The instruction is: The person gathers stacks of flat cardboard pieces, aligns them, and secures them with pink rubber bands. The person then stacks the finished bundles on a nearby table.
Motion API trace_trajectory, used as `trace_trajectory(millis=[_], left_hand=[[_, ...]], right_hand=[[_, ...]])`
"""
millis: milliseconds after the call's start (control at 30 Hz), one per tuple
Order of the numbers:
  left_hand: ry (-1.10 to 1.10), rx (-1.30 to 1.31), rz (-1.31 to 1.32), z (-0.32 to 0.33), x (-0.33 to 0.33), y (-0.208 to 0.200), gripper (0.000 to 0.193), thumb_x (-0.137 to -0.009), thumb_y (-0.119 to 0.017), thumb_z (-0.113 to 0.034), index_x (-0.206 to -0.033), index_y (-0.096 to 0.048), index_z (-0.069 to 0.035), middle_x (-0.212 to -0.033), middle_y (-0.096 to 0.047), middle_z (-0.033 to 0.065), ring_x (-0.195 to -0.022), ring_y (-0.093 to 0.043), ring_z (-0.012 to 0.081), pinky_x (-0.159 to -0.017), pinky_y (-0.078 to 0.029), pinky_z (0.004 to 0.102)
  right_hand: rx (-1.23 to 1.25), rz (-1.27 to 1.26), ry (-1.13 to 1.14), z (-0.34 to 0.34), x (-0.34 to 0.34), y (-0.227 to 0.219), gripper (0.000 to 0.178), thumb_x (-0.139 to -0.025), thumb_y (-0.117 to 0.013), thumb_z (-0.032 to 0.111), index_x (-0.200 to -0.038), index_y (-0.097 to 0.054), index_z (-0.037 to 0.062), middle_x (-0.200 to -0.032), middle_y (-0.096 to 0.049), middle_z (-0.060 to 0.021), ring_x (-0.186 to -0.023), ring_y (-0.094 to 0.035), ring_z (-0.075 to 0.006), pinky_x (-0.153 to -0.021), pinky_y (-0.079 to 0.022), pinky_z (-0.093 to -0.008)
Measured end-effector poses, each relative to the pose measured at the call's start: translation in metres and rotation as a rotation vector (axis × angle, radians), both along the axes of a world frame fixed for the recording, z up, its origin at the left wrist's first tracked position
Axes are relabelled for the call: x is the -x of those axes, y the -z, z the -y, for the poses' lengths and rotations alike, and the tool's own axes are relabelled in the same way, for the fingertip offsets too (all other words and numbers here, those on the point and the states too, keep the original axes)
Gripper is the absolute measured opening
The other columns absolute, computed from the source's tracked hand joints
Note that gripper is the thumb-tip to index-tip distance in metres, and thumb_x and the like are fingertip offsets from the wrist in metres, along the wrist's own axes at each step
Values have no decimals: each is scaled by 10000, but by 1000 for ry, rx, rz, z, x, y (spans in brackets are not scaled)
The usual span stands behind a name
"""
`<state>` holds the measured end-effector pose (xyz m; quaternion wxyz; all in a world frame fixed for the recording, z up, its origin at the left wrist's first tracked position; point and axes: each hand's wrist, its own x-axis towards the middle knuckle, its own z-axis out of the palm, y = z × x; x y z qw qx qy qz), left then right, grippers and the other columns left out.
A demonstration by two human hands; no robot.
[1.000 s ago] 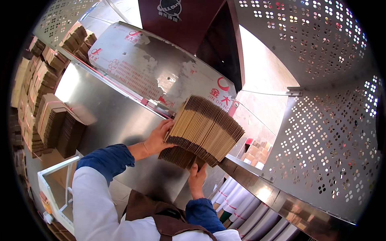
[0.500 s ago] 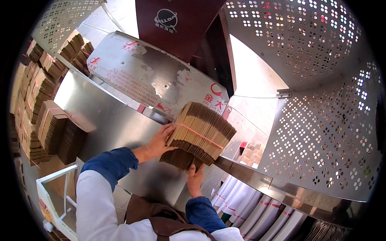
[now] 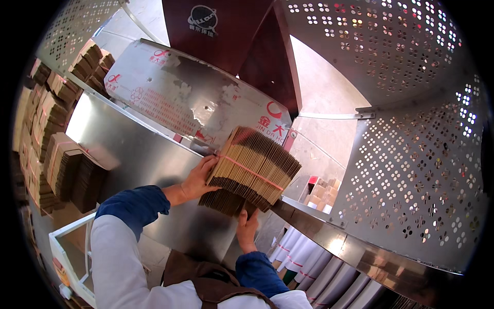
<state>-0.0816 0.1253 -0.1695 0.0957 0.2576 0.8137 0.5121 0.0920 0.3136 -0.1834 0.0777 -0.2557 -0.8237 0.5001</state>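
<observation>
A bundle of folded brown cardboard pieces (image 3: 260, 164), bound by a pink strap (image 3: 246, 170), is tilted above the steel worktop (image 3: 141, 159). My left hand (image 3: 199, 179) grips the bundle's left end, thumb along the near side and fingers over the upper corner. Below its near edge, my right hand (image 3: 247, 229) is closed on the bundle, with part of its fingers hidden underneath. The pieces stand edge-on in a slightly curved row, and a darker lower portion shows beneath the strapped face.
Strapped cardboard stacks (image 3: 49, 113) are piled at the left, with another stack (image 3: 72, 167) at the worktop's left. A printed metal panel (image 3: 180, 92) lies beyond. Perforated metal guards (image 3: 401, 170) curve along the right. White rolls (image 3: 309, 260) stand below the steel rim (image 3: 360, 252).
The bundle and both hands appear slightly farther left in the picture, while the surroundings have shifted a little too. Both hands keep their hold.
</observation>
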Motion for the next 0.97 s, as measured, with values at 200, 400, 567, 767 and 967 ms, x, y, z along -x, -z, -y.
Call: trace_trajectory(millis=[200, 400, 567, 767, 967], left_hand=[[42, -22, 40, 2, 2, 7, 869, -707, -818, -267, -1389, -326, -49, -1374, -333, 199, -1225, -469, 354, -993, -463, 404], [52, -53, 0, -2, 8, 10, 861, -698, -785, -391, -1363, -349, -62, -1339, -382, 202, -1172, -474, 411, -970, -447, 426], [70, -47, 28, 1, 10, 11, 865, -690, -789, -367, -1368, -341, -69, -1343, -375, 203, -1180, -462, 419, -971, -442, 432], [98, -61, 75, 1, 15, 7, 865, -685, -803, -333, -1365, -339, -67, -1348, -369, 203, -1195, -451, 419, -987, -433, 431], [117, -97, 146, 0, 18, 7, 853, -712, -804, -312, -1381, -322, -95, -1378, -352, 190, -1252, -422, 387, -1012, -423, 433]], right_hand=[[121, 98, 46, -1, -4, -2, 469, -934, -560, 311, -1181, -483, -80, -933, -635, -258, -838, -627, -400, -706, -486, -393], [117, 55, 55, -2, -2, -7, 441, -932, -565, 295, -1179, -489, -62, -907, -645, -235, -817, -635, -378, -695, -489, -388], [88, 84, 35, 0, -3, -9, 393, -934, -557, 292, -1119, -505, -51, -853, -648, -218, -776, -636, -389, -670, -490, -401], [40, 39, 55, 3, -1, -6, 351, -935, -550, 296, -1067, -514, -28, -829, -641, -219, -756, -639, -382, -661, -492, -405], [209, 166, 34, -2, -2, -10, 606, -920, -584, 298, -1338, -370, -84, -867, -643, -181, -745, -587, -212, -698, -485, -332]])
